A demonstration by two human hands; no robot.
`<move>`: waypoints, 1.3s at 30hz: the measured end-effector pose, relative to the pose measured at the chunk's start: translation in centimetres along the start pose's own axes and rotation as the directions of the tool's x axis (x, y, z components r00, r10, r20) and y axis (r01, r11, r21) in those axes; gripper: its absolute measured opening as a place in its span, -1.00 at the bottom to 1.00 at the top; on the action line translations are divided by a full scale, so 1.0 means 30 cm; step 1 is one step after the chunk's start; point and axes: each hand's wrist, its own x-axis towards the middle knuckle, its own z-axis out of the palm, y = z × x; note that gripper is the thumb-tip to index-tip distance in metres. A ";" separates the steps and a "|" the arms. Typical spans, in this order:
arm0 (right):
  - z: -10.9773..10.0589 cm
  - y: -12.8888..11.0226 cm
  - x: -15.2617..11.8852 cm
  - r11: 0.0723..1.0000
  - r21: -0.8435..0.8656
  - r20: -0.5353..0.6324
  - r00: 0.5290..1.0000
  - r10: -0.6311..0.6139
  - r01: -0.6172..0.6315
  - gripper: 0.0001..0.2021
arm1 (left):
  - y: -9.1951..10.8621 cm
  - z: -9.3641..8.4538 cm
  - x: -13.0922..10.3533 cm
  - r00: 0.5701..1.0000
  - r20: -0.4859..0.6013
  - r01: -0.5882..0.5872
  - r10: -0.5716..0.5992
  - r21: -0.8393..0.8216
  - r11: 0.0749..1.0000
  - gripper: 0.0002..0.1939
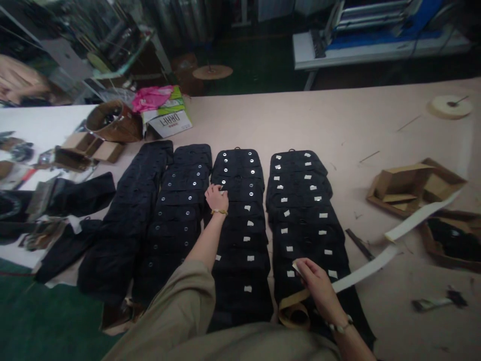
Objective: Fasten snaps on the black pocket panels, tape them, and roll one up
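Over the third row of overlapping black fabric pieces, my left hand has its fingers pinched together at a left-hand spot; a small pale bit may be between them. Bright metal eyelets show in that row's upper part, and small cream tape pieces lower down. My right hand is closed, with thumb and finger on a small cream piece of tape, above the fourth row, which bears paired tape pieces. Beneath this hand, a long tape strip leads to a curled roll.
Two more rows of black pieces lie to the left. Open cardboard boxes and a tape roll are on the right. A basket and a carton stand at the back left. Dark scissors-like tool lies near the strip.
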 end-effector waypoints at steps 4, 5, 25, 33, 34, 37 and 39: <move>-0.007 0.006 -0.001 1.000 -0.005 0.013 1.000 -0.010 0.010 -0.55 | 0.055 0.131 -0.064 0.965 0.252 0.084 -0.070 -0.045 0.995 -0.87; -0.006 0.007 -0.001 1.000 -0.004 0.026 0.999 -0.022 0.023 -0.56 | 0.065 0.167 -0.081 0.949 0.299 0.112 -0.094 -0.042 0.993 -0.88; -0.012 -0.038 -0.071 0.951 -0.205 -0.144 0.954 -0.264 0.232 -0.53 | 0.309 0.009 -0.443 0.386 0.846 -0.109 0.369 -0.355 0.928 -0.71; -0.003 -0.063 -0.109 0.895 -0.241 0.019 0.924 -0.382 0.375 -0.65 | 0.342 -0.147 -0.670 0.256 0.889 -0.157 0.379 -0.348 0.924 -0.77; -0.002 -0.067 -0.115 0.879 -0.270 0.031 0.916 -0.401 0.394 -0.67 | 0.348 -0.155 -0.675 0.273 0.877 -0.221 0.396 -0.343 0.913 -0.79; -0.002 -0.078 -0.136 0.820 -0.365 0.033 0.887 -0.461 0.440 -0.71 | 0.364 -0.179 -0.700 0.304 0.850 -0.341 0.431 -0.325 0.882 -0.82; 0.000 -0.080 -0.146 0.807 -0.409 0.006 0.885 -0.465 0.426 -0.72 | 0.367 -0.193 -0.729 0.327 0.829 -0.426 0.453 -0.298 0.854 -0.88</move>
